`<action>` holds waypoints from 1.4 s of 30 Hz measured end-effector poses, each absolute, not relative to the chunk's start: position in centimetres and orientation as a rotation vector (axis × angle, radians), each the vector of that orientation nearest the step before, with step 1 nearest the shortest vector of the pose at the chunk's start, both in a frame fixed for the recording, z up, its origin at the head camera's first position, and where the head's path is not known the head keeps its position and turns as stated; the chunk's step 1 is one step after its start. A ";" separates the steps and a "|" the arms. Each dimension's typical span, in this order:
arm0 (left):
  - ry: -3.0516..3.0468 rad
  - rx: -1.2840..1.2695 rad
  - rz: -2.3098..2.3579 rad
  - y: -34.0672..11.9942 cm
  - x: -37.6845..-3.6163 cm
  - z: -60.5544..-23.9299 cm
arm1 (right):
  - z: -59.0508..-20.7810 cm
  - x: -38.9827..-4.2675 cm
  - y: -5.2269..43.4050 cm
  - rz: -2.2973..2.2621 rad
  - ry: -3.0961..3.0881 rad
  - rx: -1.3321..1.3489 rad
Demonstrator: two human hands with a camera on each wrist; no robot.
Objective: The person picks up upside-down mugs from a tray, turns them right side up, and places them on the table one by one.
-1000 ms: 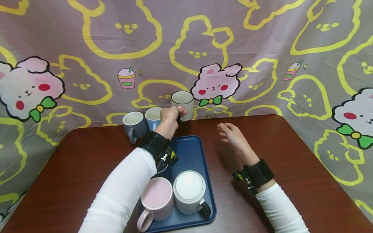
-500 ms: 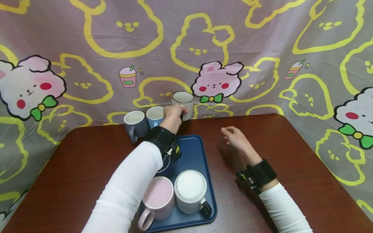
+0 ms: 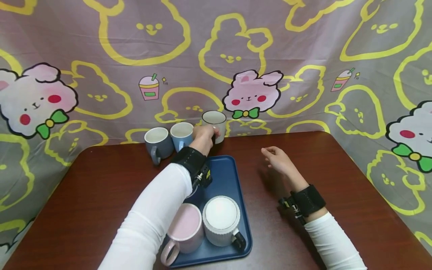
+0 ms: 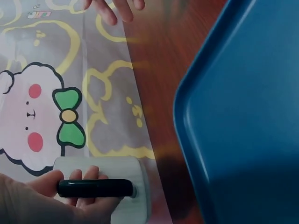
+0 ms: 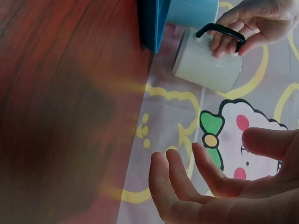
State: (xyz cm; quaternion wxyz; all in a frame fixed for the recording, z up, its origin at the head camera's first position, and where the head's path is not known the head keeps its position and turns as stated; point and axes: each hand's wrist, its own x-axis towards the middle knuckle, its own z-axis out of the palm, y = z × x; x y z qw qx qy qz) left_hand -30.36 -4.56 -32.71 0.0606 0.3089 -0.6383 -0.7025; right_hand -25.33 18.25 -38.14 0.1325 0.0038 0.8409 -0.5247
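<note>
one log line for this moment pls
left hand: grips black handle of white ribbed mug at table's back edge | right hand: open, above table | tray: two mugs

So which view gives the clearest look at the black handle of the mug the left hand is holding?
The left wrist view: the black handle lies close up, with the left hand curled through it. The right wrist view shows the handle smaller, gripped by fingers. In the head view the hand hides it almost entirely.

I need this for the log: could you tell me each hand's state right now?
Left hand: gripping the white mug by its black handle.
Right hand: open, holding nothing.
</note>
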 end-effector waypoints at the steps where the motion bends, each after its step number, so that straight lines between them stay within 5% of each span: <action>1: -1.941 0.937 -2.122 -4.6 -30.4 -32.8 | -38.2 -25.3 18.3 -1.518 2.441 0.012; 18: -1.965 0.938 -2.205 -5.3 -30.6 -33.8 | -38.5 -25.5 18.9 -1.458 2.477 0.027; 25: -1.914 0.911 -2.225 -5.5 -33.6 -37.0 | -38.6 -25.5 19.0 -1.465 2.464 0.031; 34: -1.939 0.949 -2.266 -5.3 -31.4 -35.3 | -38.7 -25.5 19.0 -1.466 2.474 0.031; 42: -1.950 0.952 -2.224 -7.1 -40.6 -45.3 | -38.8 -25.7 19.1 -1.450 2.488 0.029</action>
